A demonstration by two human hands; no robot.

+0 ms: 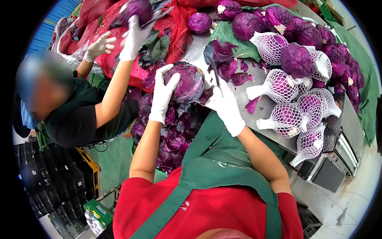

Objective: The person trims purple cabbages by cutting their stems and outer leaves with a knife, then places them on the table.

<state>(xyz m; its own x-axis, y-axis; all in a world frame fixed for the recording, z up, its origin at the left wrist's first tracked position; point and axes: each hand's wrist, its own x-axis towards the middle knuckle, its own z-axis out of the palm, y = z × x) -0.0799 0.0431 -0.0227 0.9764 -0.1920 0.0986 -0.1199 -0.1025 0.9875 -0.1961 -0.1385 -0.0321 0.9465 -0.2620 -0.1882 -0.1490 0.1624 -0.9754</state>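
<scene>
My left hand (163,95), in a white glove, grips a red cabbage (186,83) from its left side, with some dull, dark outer leaves on it. On the cabbage's other side, my gloved right hand (226,105) is closed around a knife (216,75). Its dark blade points away from me, and the handle is mostly hidden in the glove. Loose purple leaves (227,68) lie on the metal table (242,95) just beyond the knife. Below the held cabbage is a heap of cut-off leaves (175,141).
Several cabbages in white net sleeves (278,85) lie at the right, with bare cabbages (300,59) piled behind on green cloth. At the left, a co-worker (85,107) in white gloves lifts a cabbage (136,11) over red mesh sacks (119,40). Black crates (47,175) stand lower left.
</scene>
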